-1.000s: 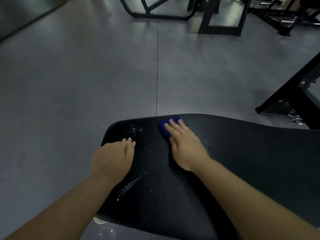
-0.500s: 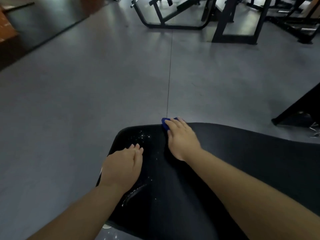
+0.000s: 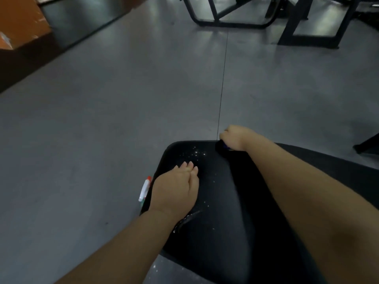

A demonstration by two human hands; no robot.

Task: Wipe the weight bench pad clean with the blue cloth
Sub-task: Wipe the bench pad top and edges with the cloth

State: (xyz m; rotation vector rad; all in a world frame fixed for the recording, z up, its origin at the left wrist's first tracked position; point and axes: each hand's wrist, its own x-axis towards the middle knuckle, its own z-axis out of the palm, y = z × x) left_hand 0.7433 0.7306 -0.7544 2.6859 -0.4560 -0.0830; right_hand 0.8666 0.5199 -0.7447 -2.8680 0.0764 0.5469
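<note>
black padding is seen across the weight bench pad (image 3: 225, 212), over which both bare forearms are stretched from its near side. the left hand (image 3: 176, 189) is laid palm down near the pad's left edge, its fingers straight and pressed together, with nothing held. the right hand (image 3: 233, 137) is reached to the pad's far edge, where the wrist is bent and the fingers are curled down over the rim, closed on the blue cloth (image 3: 226, 146). only a small sliver of that cloth is shown beneath the hand, the rest being hidden by the hand and its shadow. white specks (image 3: 195, 153) are scattered on the pad between the two hands, and a pale streak (image 3: 188, 219) is seen beside the left wrist. just off the pad's left edge, partly hidden by the left hand, a white object with a red tip (image 3: 145, 188) is seen; what it is cannot be told. beyond the pad's far edge grey floor (image 3: 102, 119) is spread, crossed by a thin seam (image 3: 222, 83). well beyond the pad black machine frames (image 3: 229, 21) are stood, and far off to its left an orange box (image 3: 18, 21) is seen.
</note>
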